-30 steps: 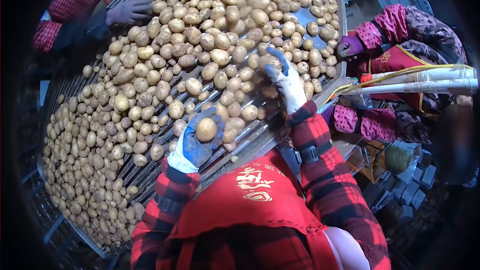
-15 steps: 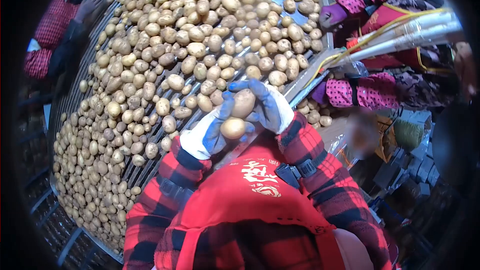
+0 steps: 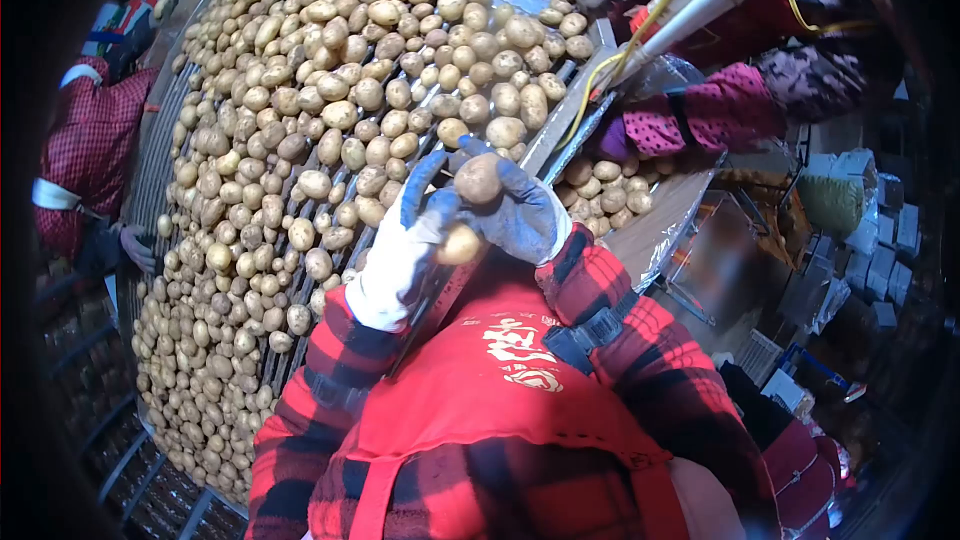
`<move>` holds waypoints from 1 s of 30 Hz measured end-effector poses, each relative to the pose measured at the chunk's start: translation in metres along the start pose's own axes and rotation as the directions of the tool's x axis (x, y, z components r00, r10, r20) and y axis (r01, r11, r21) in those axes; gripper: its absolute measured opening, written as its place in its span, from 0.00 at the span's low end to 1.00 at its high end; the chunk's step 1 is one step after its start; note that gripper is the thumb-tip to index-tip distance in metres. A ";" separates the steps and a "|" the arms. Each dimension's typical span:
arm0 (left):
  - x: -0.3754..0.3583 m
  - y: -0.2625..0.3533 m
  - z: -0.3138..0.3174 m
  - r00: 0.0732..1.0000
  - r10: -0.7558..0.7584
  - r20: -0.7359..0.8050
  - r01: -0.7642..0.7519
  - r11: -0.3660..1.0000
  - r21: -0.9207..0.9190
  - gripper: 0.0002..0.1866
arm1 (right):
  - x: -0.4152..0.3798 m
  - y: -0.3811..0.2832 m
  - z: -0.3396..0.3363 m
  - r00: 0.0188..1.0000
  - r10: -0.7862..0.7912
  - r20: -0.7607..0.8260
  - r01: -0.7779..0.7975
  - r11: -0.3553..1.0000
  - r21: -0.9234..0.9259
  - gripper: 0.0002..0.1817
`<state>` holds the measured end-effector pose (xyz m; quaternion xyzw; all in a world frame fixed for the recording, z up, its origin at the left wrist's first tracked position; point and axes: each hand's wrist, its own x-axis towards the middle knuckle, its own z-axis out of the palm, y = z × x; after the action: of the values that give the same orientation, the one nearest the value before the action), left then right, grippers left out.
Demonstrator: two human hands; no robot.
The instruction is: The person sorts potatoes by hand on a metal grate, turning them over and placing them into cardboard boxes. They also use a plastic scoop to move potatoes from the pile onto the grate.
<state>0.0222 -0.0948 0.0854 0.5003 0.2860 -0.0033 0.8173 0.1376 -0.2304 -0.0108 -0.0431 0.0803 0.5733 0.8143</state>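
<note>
My left hand (image 3: 398,252) wears a white glove with blue fingers and curls against a pale potato (image 3: 458,244) low between the two hands. Beside it, my right hand (image 3: 530,208), gloved the same way, has its fingers wrapped round a browner potato (image 3: 478,179). Some fingertips are hidden behind the potatoes. Both hands are just above the near edge of a slatted sorting table (image 3: 290,345), in front of my red apron (image 3: 470,380). Many loose potatoes (image 3: 250,205) cover the slats beyond them.
A metal side rail (image 3: 560,145) runs along the table's right. Past it, more potatoes (image 3: 605,190) lie near a co-worker's pink dotted sleeve (image 3: 735,105). White pipes (image 3: 700,10) slant above. Another co-worker's gloved hand (image 3: 138,248) rests at the left edge.
The view has shifted to the right. My left fingers have loosened from the upper potato, which now sits in my right hand. The left co-worker's hand has moved nearer along the table edge.
</note>
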 end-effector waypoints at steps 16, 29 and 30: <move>0.070 -0.055 0.068 0.910 0.246 0.334 -0.400 0.729 0.556 0.25 | -0.232 -0.097 0.002 0.752 -0.561 -0.346 0.484 0.826 -0.288 0.31; 0.029 -0.117 -0.011 0.846 0.337 0.414 -0.471 0.109 0.875 0.37 | -0.197 -0.167 -0.035 0.487 -0.701 -0.521 0.240 0.681 -0.692 0.28; 0.029 -0.115 -0.010 0.844 0.342 0.413 -0.478 0.129 0.869 0.37 | -0.189 -0.174 -0.040 0.486 -0.712 -0.506 0.262 0.672 -0.693 0.27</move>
<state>0.0084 -0.1358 -0.0252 0.9437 0.0292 0.0209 0.3289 0.2359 -0.4706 -0.0198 -0.5176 0.2292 0.2303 0.7915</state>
